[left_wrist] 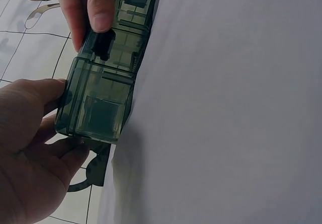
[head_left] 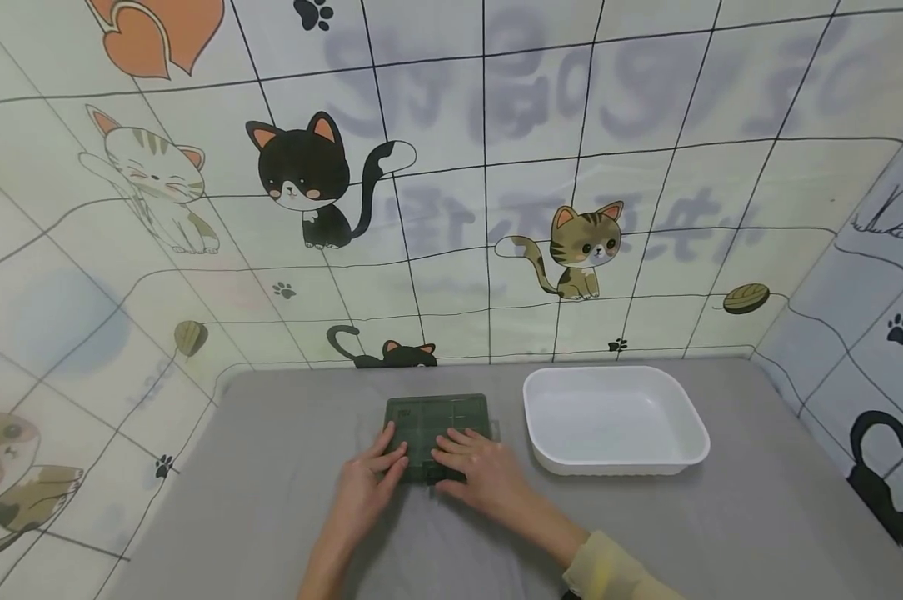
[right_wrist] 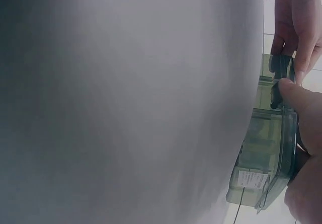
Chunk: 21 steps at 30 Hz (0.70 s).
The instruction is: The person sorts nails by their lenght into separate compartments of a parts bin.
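Note:
A translucent dark green compartment box (head_left: 436, 414) lies on the grey surface, its lid lowered. Dividers show through its front wall in the left wrist view, and a black latch (left_wrist: 103, 45) sits on that front side. My left hand (head_left: 366, 483) holds the box's left front corner, thumb at the front edge and fingers along the side. With fairly straight fingers my right hand (head_left: 489, 477) rests on the lid, and its thumb (right_wrist: 288, 89) presses at the latch. A small white label (right_wrist: 252, 179) is visible on the box in the right wrist view.
Just right of the box stands a white rectangular tray (head_left: 616, 465). Grey cloth (head_left: 256, 500) covers the work surface. Behind and at both sides rise cloth walls (head_left: 451, 192) printed with cats and grid lines.

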Tool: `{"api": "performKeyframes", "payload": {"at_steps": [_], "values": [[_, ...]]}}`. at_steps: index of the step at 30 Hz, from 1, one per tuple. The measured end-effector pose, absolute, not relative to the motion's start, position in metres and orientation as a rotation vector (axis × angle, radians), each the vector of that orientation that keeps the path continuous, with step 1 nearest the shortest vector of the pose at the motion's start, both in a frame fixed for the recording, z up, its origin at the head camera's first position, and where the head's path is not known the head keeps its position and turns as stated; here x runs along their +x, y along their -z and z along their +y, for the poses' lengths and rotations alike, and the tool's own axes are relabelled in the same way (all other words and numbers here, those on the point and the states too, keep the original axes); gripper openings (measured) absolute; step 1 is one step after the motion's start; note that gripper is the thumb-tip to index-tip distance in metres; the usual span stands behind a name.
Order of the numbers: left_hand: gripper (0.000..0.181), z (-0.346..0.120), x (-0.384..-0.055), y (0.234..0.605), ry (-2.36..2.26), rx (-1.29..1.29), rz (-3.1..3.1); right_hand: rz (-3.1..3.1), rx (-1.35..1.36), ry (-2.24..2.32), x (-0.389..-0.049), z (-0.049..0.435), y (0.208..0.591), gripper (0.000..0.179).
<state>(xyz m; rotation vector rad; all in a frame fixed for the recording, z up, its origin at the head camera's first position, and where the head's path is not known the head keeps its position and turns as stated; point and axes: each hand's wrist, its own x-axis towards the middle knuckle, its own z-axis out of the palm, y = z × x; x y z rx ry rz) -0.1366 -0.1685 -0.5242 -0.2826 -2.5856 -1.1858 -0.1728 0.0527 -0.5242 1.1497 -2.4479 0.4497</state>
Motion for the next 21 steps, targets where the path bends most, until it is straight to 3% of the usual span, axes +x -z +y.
{"api": "performKeyframes", "payload": {"at_steps": [8, 21], "values": [[0.027, -0.1671, -0.1358, 0.5231, 1.174, -0.276, -2.57, -2.395, 1.097, -0.588, -0.1708, 0.0512, 0.5287, 0.037], [0.027, -0.1662, -0.1355, 0.5246, 1.041, -0.315, -2.544, -2.303, 0.952, -0.692, -0.1727, 0.0442, 0.5337, 0.038]]}}
